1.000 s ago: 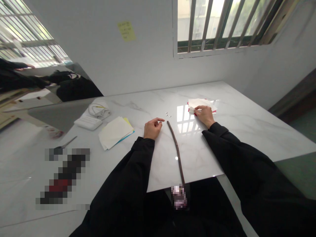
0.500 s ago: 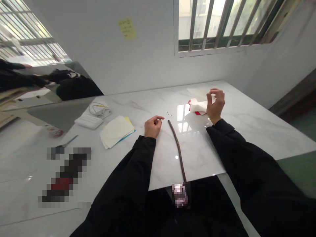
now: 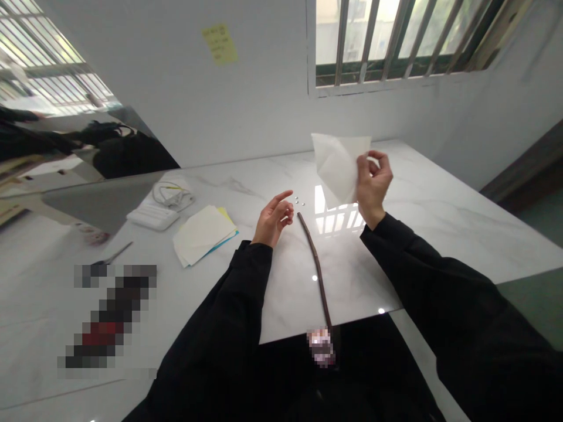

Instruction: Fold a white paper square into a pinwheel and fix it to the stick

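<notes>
My right hand (image 3: 373,184) pinches the edge of a thin white paper sheet (image 3: 338,167) and holds it up above the table's far side. The sheet looks creased and slightly see-through. Fingers apart, my left hand (image 3: 273,220) hovers over the table with its index finger stretched out and nothing in its grasp. Beyond its fingertips lie several tiny shiny bead-like bits (image 3: 297,201). A thin brown stick (image 3: 317,264) lies between my forearms, running towards the table's near edge.
Left of my left arm are stacked paper sheets (image 3: 202,234), a white box-like item (image 3: 152,217) with a cable, scissors (image 3: 112,257) and a blurred-out dark object (image 3: 109,319). A pixelated item (image 3: 322,347) sits by the near table edge. A barred window (image 3: 396,41) is ahead.
My right hand has shifted left, and the white sheet is now spread out in front of it. The red paper seen before no longer shows. My left hand's fingers have opened out.
</notes>
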`<state>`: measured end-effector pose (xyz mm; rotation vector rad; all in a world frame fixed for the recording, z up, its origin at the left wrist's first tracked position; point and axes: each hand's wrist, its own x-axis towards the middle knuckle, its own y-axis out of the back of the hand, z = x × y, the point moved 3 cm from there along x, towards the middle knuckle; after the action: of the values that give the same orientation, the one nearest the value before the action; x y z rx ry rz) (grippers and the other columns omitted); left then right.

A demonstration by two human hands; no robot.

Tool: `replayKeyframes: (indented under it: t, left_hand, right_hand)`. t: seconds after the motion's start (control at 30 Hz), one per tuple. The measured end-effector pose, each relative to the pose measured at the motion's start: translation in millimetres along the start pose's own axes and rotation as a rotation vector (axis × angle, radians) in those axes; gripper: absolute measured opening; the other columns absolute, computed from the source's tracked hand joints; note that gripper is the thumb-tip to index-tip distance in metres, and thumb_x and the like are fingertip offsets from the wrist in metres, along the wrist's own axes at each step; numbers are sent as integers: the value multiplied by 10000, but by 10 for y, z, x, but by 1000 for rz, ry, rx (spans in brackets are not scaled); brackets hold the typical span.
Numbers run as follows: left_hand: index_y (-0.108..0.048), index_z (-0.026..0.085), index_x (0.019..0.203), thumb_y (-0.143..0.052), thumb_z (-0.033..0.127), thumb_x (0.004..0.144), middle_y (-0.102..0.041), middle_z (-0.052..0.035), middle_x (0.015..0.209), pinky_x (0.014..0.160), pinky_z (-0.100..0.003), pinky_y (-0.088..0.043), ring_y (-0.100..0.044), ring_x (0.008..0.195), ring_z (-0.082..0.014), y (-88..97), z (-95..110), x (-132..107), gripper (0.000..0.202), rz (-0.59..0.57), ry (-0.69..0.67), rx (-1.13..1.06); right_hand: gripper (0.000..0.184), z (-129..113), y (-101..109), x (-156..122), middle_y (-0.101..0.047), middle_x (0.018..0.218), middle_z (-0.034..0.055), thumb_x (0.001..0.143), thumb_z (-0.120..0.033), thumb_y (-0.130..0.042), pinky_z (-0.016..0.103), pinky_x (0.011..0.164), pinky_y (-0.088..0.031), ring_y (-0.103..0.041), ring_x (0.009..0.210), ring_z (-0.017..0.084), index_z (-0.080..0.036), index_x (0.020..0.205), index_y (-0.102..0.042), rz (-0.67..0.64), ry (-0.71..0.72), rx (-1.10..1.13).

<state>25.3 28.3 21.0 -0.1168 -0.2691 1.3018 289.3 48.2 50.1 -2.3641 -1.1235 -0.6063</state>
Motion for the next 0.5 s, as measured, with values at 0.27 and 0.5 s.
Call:
replayKeyframes:
  t: [0.27,0.5]
  left_hand:
    - [-692,153,1014,-897,469,690,-674,-36,848,616,-235,-475,-639,716,-136,-171,-138,-79,497,-148,105,107]
    - [-710,115,1032,-932,476,631,-765,-110,986,696,-297,-579,-709,819,-208,-30,-191,-24,583,134,110,-7]
  right_hand:
    - [341,321,-234,-566,-666,875,36,822,-473,-735,268,665,-504,-650,833,178,-204,966,-583,-164,-291,52]
    - [367,287,-226,-767,-673,903,25,734,-470,-804,265,625,-489,-615,770,163,-205,880,-596,-475,-439,96]
